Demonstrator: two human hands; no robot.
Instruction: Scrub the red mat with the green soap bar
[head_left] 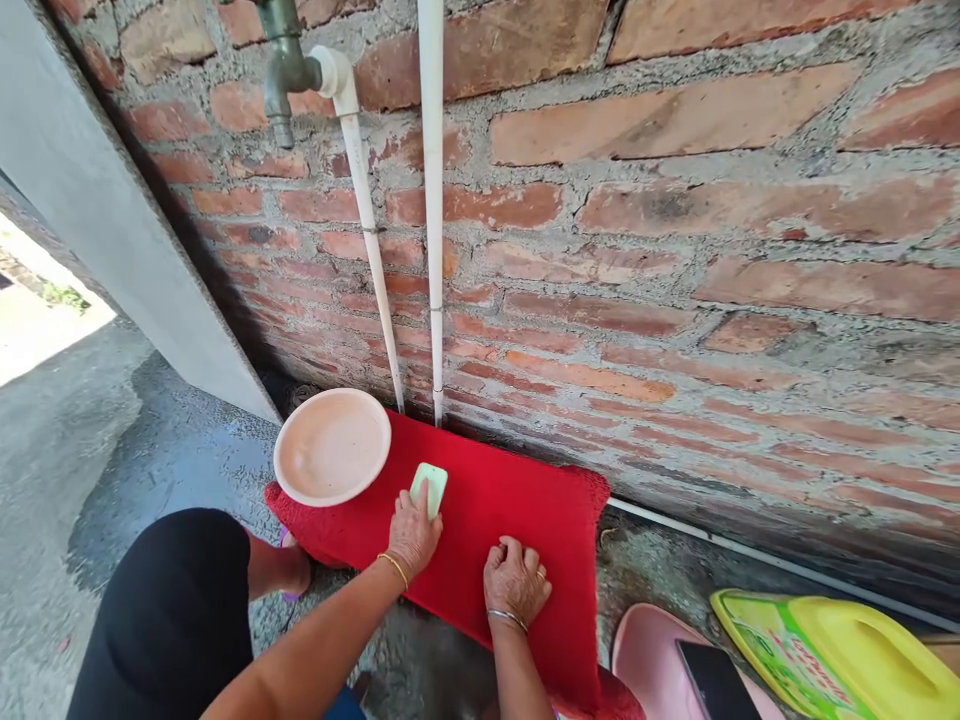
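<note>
Red-draped bench point(540, 510) carrying peach basin point(334, 445) at left end. Right hand point(517, 580) resting near front edge, fingers curling together. Left hand point(415, 530) gripping pale green bar point(433, 484) nearer back edge, fingers clamping on it.

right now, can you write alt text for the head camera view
A person's left hand holds a pale green bar over a red cloth; the right hand rests on the cloth. A pale pink bowl sits at left, near a brick wall with a tap.
</note>
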